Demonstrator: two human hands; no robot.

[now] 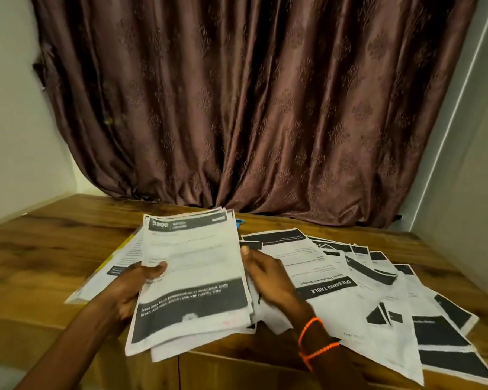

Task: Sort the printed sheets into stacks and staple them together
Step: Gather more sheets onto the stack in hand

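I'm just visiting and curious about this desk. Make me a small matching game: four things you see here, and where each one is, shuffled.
Things:
1. held stack of sheets
2. fanned-out sheets
3. orange wristbands
4. curtain

Places:
A. hanging behind the wooden table
B. spread on the table, to the right
C. between the left hand and the right hand
D. around the right wrist

Pairs: 1-C, 2-B, 3-D, 4-A

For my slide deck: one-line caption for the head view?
Both hands, left hand and right hand, hold a stack of printed sheets over a wooden table.
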